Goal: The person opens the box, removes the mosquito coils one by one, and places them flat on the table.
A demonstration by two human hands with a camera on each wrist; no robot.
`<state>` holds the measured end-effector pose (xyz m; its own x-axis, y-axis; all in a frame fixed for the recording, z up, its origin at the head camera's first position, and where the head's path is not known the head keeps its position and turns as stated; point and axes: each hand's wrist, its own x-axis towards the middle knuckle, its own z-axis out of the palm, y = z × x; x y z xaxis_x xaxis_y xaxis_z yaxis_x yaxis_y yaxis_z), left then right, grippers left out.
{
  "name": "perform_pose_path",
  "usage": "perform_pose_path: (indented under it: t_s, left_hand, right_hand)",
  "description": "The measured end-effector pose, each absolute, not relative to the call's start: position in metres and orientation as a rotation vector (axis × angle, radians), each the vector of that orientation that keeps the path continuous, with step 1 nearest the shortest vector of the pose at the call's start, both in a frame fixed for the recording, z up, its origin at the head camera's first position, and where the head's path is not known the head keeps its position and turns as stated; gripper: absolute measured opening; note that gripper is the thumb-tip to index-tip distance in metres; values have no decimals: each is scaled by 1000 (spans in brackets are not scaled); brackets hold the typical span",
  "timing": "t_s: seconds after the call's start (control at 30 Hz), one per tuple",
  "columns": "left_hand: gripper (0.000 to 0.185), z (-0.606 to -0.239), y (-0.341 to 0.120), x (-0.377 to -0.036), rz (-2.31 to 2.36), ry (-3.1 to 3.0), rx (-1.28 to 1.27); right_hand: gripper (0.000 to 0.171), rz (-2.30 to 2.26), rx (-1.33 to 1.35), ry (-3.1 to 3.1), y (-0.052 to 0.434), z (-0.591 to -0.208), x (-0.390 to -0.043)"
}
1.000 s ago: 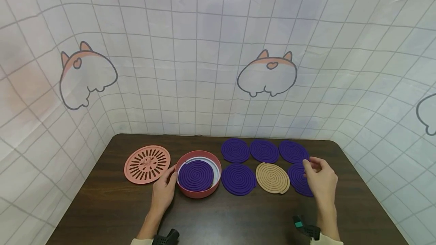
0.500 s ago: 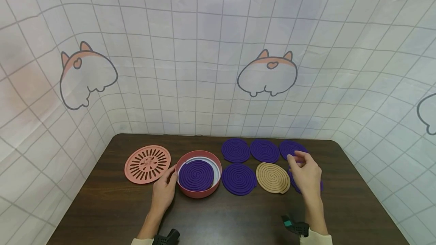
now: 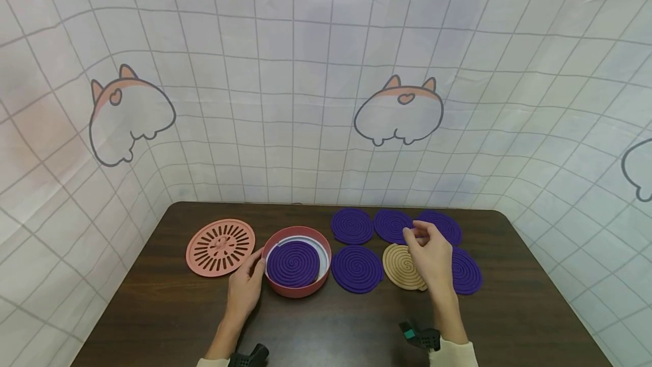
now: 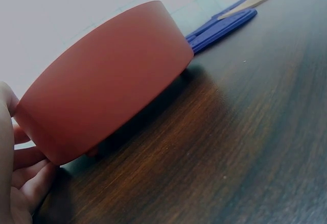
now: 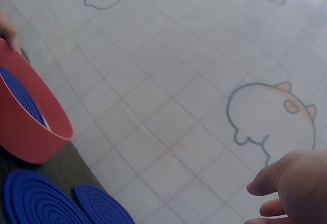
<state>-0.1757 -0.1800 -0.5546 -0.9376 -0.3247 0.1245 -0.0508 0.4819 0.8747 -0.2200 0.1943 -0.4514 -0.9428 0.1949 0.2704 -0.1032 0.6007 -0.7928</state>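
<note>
My left hand (image 3: 244, 290) grips the left side of a round red tin-like box (image 3: 292, 293), thumb near its wall and fingertips at its lower edge in the left wrist view (image 4: 30, 175). A purple mosquito coil (image 3: 294, 265) lies inside on a white lining (image 3: 323, 254). My right hand (image 3: 432, 259) hovers over the coils at the right, fingers loosely bent, nothing visible between thumb and fingers. Below it lies a tan mosquito coil (image 3: 399, 265), partly covered by the hand. Purple coils (image 3: 466, 272) lie around it.
A pink slotted lid (image 3: 220, 248) lies flat left of the box. Several purple coils (image 3: 352, 226) form two rows on the dark wooden table (image 3: 326, 333). A white gridded cloth (image 3: 295, 101) with animal drawings hangs behind and at both sides.
My right hand has moved left, from over the rightmost purple coil to over the tan coil, uncovering the right one. My left hand and the box have stayed put.
</note>
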Motion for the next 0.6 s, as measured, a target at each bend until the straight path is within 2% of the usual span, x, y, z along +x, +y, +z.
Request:
perform_pose_path:
  t_s: [0.6]
  left_hand:
    - [38,-552,-180,-175,-1461,-2446,315]
  right_hand:
    - [35,1266,105,-2491,151,-447,-227]
